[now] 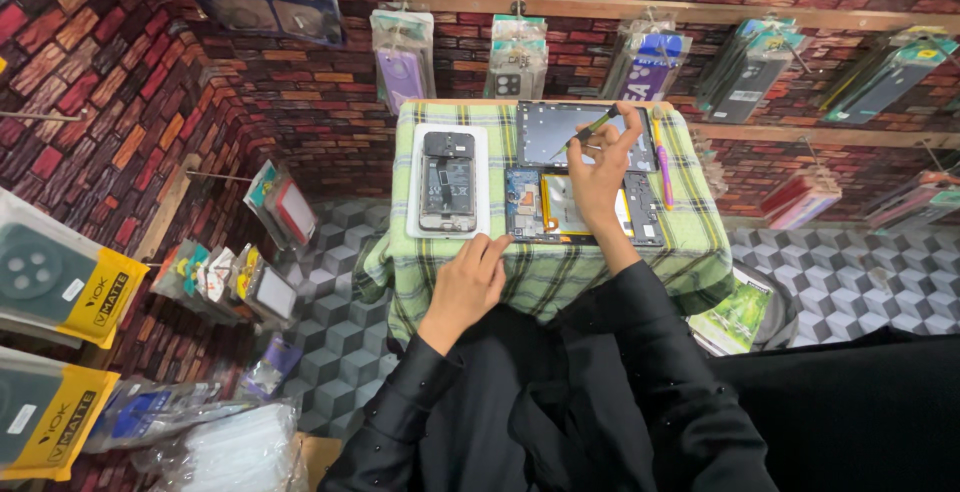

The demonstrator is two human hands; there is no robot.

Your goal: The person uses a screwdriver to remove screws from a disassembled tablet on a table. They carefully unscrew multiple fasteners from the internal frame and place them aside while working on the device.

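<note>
- One small table [440, 262] under a green checked cloth, and on it I count three opened devices: one phone [447, 181] with its back off lying on a white tray [481, 180], one opened tablet body [560, 210] with its board and battery showing, and one dark back panel [560, 128] just behind it.
- One purple tool [664, 167] lies along the right side of the cloth.
- Right hand [598, 177] is stretched forward over the tablet body, wrist bent up, black sleeve trailing back.
- Its fingers are pinched tight on one thin dark-and-green tool [592, 129], tip slanting up over the back panel.
- Left hand [470, 277] sits low at the near edge of the table, fingers loosely curled, fingertips [497, 243] touching the tablet body's near left corner; it grips nothing.
- Packaged phone cases [517, 56] hang on the brick-pattern wall [320, 82]; I can't count them all.
</note>
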